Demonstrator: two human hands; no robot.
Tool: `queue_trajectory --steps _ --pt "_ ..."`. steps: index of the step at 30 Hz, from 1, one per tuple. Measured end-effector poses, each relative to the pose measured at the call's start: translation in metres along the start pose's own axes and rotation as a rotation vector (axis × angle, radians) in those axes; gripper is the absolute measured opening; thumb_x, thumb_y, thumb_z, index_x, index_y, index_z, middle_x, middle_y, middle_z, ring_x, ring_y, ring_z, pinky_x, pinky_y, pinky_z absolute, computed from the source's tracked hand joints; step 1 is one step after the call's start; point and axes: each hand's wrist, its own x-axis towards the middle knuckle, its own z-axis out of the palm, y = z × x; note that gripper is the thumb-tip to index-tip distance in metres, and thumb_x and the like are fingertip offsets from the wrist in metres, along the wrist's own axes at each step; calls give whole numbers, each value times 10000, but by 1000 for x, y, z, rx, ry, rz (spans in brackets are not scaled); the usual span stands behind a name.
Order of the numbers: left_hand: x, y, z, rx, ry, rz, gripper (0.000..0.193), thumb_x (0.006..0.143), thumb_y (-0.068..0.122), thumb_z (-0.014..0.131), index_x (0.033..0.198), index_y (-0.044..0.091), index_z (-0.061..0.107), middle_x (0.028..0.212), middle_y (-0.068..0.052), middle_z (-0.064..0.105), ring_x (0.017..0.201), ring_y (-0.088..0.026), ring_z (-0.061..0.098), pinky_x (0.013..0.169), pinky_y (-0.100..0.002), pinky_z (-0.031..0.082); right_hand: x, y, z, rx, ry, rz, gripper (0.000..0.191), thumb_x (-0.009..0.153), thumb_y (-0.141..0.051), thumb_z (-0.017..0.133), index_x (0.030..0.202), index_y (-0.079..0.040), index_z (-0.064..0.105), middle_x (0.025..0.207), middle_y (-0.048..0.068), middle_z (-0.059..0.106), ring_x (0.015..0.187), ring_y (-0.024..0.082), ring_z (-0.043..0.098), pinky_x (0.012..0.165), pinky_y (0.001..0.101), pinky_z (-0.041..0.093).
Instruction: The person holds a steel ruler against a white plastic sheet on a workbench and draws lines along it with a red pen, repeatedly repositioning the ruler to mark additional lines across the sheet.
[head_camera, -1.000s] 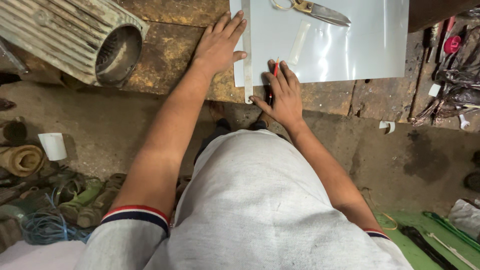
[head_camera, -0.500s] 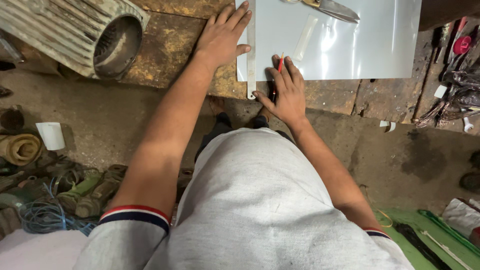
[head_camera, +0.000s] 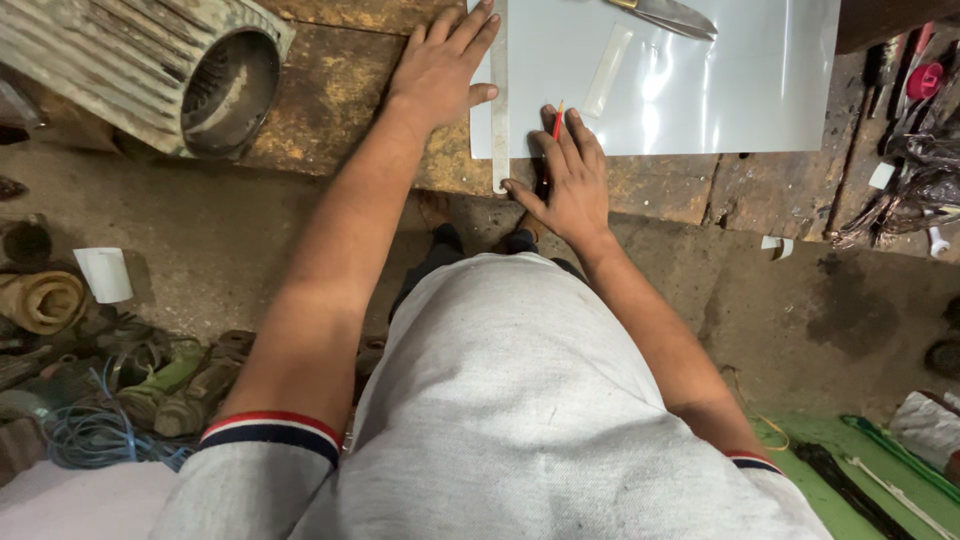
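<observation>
The left hand (head_camera: 440, 70) lies flat, palm down, its fingers (head_camera: 470, 25) spread over a metal ruler (head_camera: 500, 110) that runs along the left edge of a pale grey sheet (head_camera: 720, 90) on the worn wooden tabletop (head_camera: 330, 90). The right hand (head_camera: 565, 185) holds a red pencil (head_camera: 557, 120) with its tip on the sheet, just right of the ruler. Beyond those fingers lie a small clear strip (head_camera: 607, 70) and a pair of shears (head_camera: 670, 15). Well left of the left fingers sits a ribbed motor housing (head_camera: 150, 70).

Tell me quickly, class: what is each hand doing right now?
Left hand: open, pressed flat on the ruler along the white sheet.
Right hand: closed around a red pencil, its tip on the sheet.
</observation>
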Motion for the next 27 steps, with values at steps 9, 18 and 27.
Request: queue_trajectory --steps 9,18,27 --pt "0 1 1 9 20 -2 857 988 538 646 1649 136 277 1687 -69 260 1516 -311 220 1177 -552 254 0 1 0 -6 -2 -2 701 956 -570 717 1379 -24 599 1578 202 489 1512 416 331 1207 573 297" --pt "4 2 3 -8 -47 -29 1015 878 560 751 1644 119 252 1686 -76 254 1526 -311 192 1172 -597 247 -1 0 1 8 8 -5 675 965 -566 721 1364 -35 600 1601 184 472 1522 419 320 1210 572 294" --pt "3 6 -2 5 -145 -29 1450 582 709 879 1656 73 142 1709 -106 176 1537 -327 155 1176 -623 236 -1 1 1 9 -13 9 719 932 -586 740 1363 -28 600 1597 175 460 1522 418 315 1210 569 292"
